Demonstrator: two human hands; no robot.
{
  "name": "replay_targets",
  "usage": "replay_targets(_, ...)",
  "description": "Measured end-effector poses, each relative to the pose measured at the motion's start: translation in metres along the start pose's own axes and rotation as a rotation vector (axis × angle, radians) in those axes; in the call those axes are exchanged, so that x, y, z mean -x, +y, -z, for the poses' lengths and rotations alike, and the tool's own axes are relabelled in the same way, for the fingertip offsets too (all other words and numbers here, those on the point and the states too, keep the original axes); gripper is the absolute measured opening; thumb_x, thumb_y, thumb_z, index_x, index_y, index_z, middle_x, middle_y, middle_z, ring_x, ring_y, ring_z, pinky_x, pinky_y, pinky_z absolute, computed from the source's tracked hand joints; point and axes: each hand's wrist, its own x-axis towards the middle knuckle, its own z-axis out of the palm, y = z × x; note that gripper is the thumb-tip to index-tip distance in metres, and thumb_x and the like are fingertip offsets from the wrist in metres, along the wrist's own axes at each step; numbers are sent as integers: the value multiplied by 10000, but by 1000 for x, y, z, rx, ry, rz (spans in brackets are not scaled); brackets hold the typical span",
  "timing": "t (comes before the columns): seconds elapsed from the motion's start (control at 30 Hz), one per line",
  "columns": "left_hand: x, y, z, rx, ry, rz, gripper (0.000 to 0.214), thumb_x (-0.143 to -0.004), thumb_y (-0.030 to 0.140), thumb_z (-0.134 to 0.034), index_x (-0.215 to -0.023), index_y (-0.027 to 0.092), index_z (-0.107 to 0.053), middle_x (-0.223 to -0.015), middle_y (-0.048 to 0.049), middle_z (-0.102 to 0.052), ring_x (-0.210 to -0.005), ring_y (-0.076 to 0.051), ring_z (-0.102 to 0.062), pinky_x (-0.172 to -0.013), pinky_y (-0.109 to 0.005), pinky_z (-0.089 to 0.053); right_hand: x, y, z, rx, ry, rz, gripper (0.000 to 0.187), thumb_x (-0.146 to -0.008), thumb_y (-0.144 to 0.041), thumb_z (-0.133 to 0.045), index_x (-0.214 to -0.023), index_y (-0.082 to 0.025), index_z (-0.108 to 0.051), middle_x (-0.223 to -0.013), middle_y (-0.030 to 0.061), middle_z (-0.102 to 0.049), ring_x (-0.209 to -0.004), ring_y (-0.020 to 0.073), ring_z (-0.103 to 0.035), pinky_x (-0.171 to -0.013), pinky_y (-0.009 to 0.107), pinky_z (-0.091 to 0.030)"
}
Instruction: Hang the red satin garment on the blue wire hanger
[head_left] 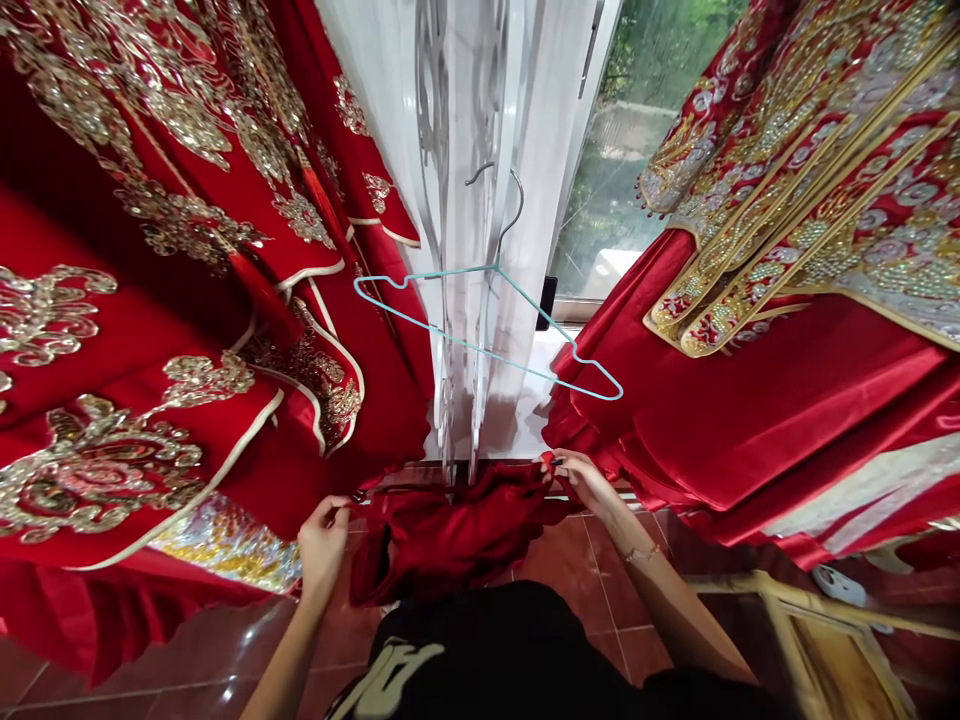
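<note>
A dark red cloth garment (457, 540) stretches in loose folds between my two hands, low in front of my body. My left hand (325, 535) has its fingers closed in a pinch at the garment's left end. On the other side, my right hand (583, 478) pinches the upper right corner of the same cloth. The garment's exact kind cannot be made out. Above it is a light blue wire hanger (498, 268) with a bare metal hook and nothing on it; what holds it up is unclear.
Red dresses with gold and silver beading hang at left (150, 300) and right (735, 410). Between them stands a white openwork frame (433, 120) near a window (637, 130). A wooden stool-like piece (810, 640) and a white shoe (840, 585) are on the tiled floor (607, 570).
</note>
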Motion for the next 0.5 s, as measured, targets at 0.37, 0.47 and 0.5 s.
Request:
replay_targets(0.37,-6,9,-16,425,-50,166,292,-502,417,-632,-679,192,-573,-653,9,-615,-640,-162,-565,-641,-273,-465,-1,10,-42,-118,41,169,239,-657,-419,-740,-812,-253,-666,-686,15,-714,-762,238,-715,-932,450,-540)
replay_targets(0.47,-1,10,-16,556,-50,210,292,-506,375,-610,-718,201,-511,-667,13,-609,-649,-154,-583,-661,-280,-488,-2,9,-49,-111,56,174,261,-626,-438,-759,-788,-257,-666,-831,53,-755,-827,254,-716,-889,434,-558)
replay_targets(0.5,1,12,-16,586,-72,228,290,-509,353,-606,-734,201,-504,-668,12,-611,-642,-151,-586,-654,-278,-489,-3,9,-52,-113,38,169,268,-620,-446,-758,-784,-254,-670,-866,65,-760,-839,262,-717,-866,431,-565)
